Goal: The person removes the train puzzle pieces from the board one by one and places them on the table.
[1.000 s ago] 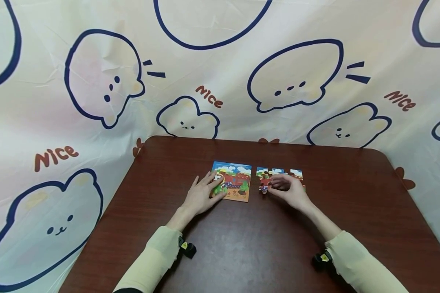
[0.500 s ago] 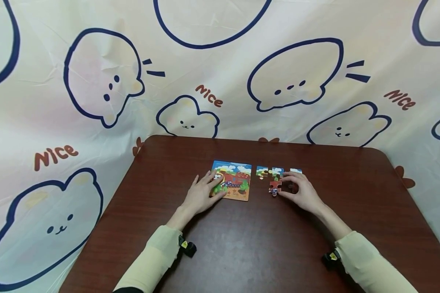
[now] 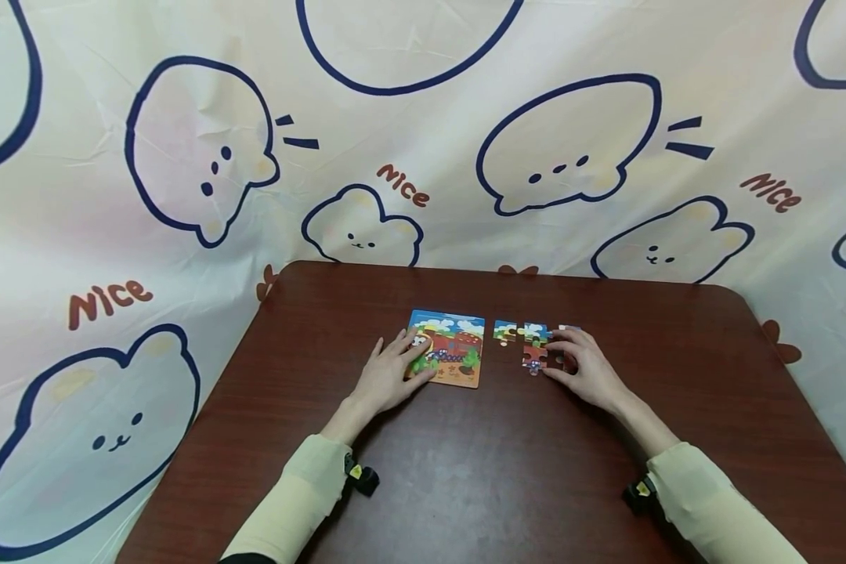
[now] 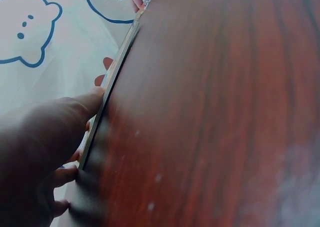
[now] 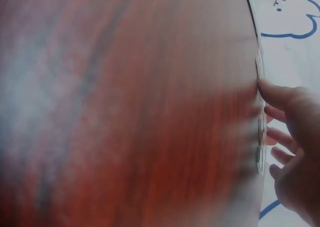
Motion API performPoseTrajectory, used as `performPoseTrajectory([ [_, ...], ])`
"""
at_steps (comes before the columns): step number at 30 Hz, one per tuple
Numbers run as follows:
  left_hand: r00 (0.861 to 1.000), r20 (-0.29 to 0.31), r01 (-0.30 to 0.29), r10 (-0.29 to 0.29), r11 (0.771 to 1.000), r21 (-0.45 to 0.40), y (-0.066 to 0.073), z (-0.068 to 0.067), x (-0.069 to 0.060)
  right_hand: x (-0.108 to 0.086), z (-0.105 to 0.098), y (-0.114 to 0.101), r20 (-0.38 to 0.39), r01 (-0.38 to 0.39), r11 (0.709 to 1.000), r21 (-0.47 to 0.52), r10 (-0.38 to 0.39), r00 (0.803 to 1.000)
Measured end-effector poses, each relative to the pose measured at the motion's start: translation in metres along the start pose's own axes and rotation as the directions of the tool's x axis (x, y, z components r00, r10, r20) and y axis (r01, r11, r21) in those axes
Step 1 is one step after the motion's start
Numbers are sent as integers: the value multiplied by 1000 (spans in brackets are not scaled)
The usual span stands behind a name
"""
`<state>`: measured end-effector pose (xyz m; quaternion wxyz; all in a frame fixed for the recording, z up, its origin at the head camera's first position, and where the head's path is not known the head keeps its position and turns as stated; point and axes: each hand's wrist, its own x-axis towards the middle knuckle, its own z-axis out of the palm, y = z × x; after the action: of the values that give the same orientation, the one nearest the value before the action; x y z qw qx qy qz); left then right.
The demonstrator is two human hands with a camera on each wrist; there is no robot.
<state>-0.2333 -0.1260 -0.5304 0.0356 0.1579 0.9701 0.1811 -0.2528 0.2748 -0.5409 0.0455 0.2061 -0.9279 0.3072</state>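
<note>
My left hand (image 3: 389,370) rests with spread fingers on the left part of a square picture board (image 3: 458,374), printed with a colourful outdoor scene. In the left wrist view the board (image 4: 121,57) appears edge-on, with the thumb against its rim. My right hand (image 3: 587,368) holds a red puzzle piece (image 3: 533,361) by its right side between thumb and fingers. That piece lies directly below a sky-and-cloud puzzle piece (image 3: 536,332), meeting or nearly meeting it; whether they interlock I cannot tell. The right fingers hide part of the pieces farther right.
Another puzzle piece (image 3: 504,330) lies to the left of the sky-and-cloud one. At the right, a further piece (image 3: 567,327) shows only its top edge behind the fingers. The brown table (image 3: 451,486) meets a patterned cloth backdrop (image 3: 451,141) at its far edge.
My right hand has slid the red puzzle piece rightward, then up against the bottom of the sky-and-cloud piece. The left hand has stayed on the board.
</note>
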Motion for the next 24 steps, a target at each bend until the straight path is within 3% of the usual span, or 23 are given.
performPoseTrajectory([
  [14, 1000, 24, -6, 7, 999, -38, 3, -3, -3, 6, -3, -16, -37, -81, 996, 45, 83, 996],
  [24, 1000, -9, 10, -11, 999, -40, -9, -15, -3, 21, 7, -48, -58, -14, 994, 105, 21, 998],
])
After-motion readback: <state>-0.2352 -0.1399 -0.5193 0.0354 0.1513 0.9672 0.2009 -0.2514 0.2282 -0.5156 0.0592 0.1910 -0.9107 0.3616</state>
